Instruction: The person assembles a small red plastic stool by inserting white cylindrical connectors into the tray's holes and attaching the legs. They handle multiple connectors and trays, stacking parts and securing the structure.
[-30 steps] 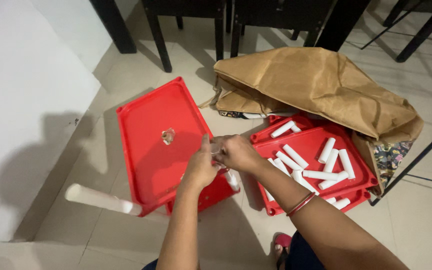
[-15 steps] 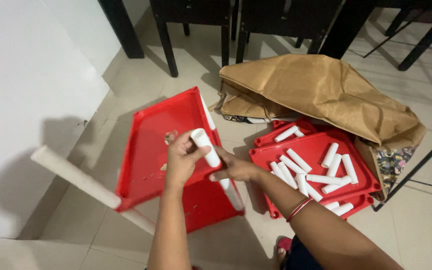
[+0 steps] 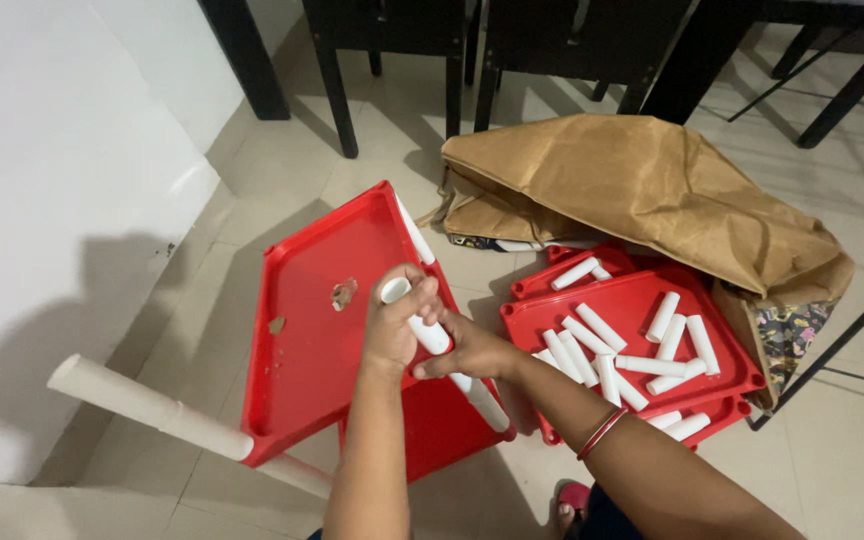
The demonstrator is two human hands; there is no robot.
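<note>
**A short white tube held at the corner of the red shelf panel**

We saw first the large crumpled brown paper bag (image 3: 642, 190) on the tiled floor, with dark chair legs behind it. Below it lay a stack of red plastic trays (image 3: 632, 350) carrying many loose short white plastic tubes (image 3: 602, 328).

At the left, the big red rectangular plastic shelf panel (image 3: 322, 340) stood tilted, with long white tube legs (image 3: 147, 408) fitted at its corners. We judged this panel light but stiff, and a little awkward because of its width.

In the middle, our left hand (image 3: 392, 330) had its fingers closed around the upper end of one short white tube (image 3: 414, 318), near the panel's right edge. Our right hand (image 3: 467, 350) pinched the same tube lower, fingers together on it.

The tube seemed to us light, rigid and smooth, so rather slippery; a hold around its middle looked safest.
</note>
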